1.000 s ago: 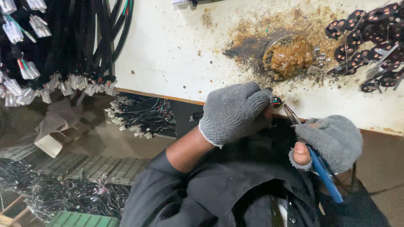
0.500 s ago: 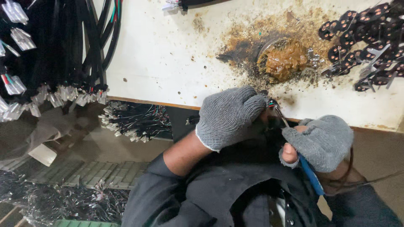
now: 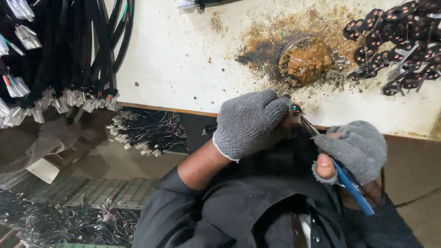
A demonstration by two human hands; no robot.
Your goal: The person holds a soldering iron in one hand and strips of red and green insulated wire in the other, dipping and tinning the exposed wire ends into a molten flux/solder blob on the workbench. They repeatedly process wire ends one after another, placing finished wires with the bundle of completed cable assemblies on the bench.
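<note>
Two grey knit gloves at a white bench [image 3: 183, 59] edge. Left: black cable bundles [image 3: 82, 50] hanging. Centre: left hand [image 3: 250, 121], fingers closed around a small wire end [image 3: 295, 109]. Right: right hand [image 3: 356, 149] clenched on blue-handled pliers [image 3: 351, 183], tips meeting the wire end; brown flux pot [image 3: 305, 59] behind.

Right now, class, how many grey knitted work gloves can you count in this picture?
2. The left grey knitted glove is at the white bench's edge, closed around a small wired part. The right grey knitted glove is beside it, gripping blue-handled pliers. None other shows.
</note>
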